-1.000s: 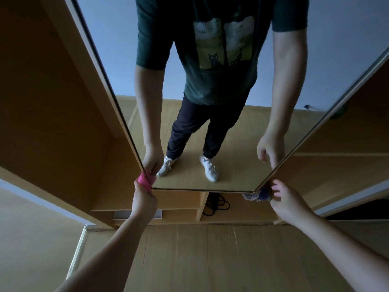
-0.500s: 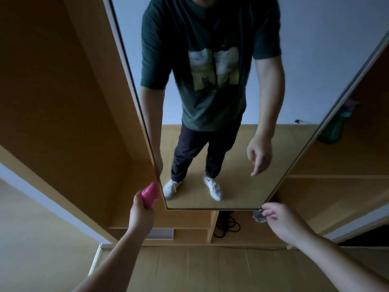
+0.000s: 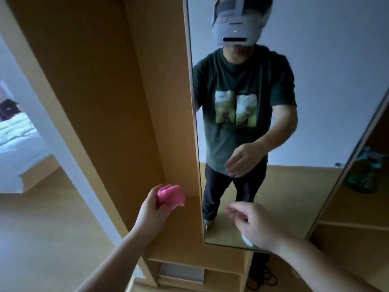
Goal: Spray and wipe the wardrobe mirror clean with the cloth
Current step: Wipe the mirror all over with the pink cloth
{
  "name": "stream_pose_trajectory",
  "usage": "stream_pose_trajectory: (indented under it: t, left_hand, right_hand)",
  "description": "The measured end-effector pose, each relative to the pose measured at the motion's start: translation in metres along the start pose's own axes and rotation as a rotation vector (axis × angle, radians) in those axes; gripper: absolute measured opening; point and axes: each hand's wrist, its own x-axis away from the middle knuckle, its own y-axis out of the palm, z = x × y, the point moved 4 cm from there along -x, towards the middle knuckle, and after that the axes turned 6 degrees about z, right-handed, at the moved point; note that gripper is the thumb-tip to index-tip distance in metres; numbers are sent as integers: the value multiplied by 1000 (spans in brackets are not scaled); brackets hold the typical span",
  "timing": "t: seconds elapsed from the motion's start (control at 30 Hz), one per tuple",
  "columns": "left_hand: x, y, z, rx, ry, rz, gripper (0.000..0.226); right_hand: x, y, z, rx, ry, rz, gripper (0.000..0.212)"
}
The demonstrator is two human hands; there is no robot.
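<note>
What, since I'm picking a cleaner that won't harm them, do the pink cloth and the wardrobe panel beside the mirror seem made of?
Pink cloth: soft, fuzzy fabric, likely microfibre or terry; it bunches in the left hand. Wardrobe panel: smooth matt wood-look board, probably laminate; even tan surface, no gloss.

One wide-angle camera, worn on the person's head, faces forward and tilts a little down. It stands close before the wardrobe mirror (image 3: 326, 81), which fills the frame from 12 to 4 o'clock. The reflected headset (image 3: 237, 24) at 12 o'clock shows the camera's own place. Both forearms cross the lower edge, the left hand (image 3: 151, 209) with the cloth (image 3: 169, 196) at 7 o'clock, the right hand (image 3: 254, 224) at 5 o'clock. The wardrobe panel (image 3: 101, 91) lies at 10 o'clock, a bed (image 3: 19, 140) at 9 o'clock.
</note>
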Motion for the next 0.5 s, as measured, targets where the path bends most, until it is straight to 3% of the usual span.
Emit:
stream_pose_trajectory:
  t: [0.2,0.3,0.5]
  left_hand:
    - [11,-19,70,116,174,-167,50]
    - [12,-22,93,159,230,-245,48]
    - [-3,-29,116,220,249,-347,40]
  right_hand:
    - [-36,17,-96,-98,-238,45,53]
    - [-47,22,-128,-82,-332,110,41]
    - [-55,14,-150,-67,-303,352,24]
